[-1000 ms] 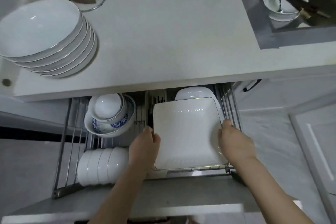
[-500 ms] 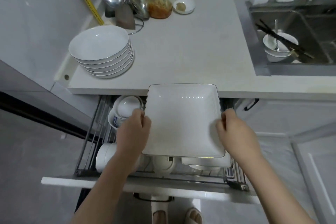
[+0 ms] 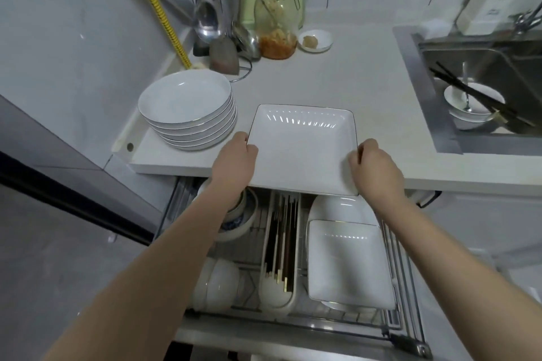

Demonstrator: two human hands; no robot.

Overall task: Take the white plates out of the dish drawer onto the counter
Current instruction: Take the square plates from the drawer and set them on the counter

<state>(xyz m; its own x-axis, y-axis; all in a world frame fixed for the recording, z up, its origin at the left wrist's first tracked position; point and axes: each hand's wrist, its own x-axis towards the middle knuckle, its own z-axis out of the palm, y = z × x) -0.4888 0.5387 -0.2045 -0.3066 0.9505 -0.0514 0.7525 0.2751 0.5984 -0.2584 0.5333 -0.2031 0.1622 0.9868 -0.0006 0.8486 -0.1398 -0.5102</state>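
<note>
I hold a square white plate (image 3: 302, 149) with a thin dark rim over the counter's (image 3: 337, 79) front edge. My left hand (image 3: 236, 160) grips its left side and my right hand (image 3: 374, 165) grips its right side. A stack of several round white plates (image 3: 187, 110) stands on the counter at the left. Below, the open dish drawer (image 3: 407, 296) holds another square white plate (image 3: 349, 261) at the right, lying on more white dishes.
The drawer also holds white bowls (image 3: 217, 284), a blue-patterned bowl (image 3: 237, 220) and a chopstick tray (image 3: 281, 243). A glass jar (image 3: 275, 17), utensil rack (image 3: 211, 9) and small saucer (image 3: 315, 41) stand at the counter's back. The sink (image 3: 481, 91) with a bowl and chopsticks lies right.
Both hands lifted the square plate out of the drawer and carried it up and forward over the counter edge. A second square plate now shows in the drawer.
</note>
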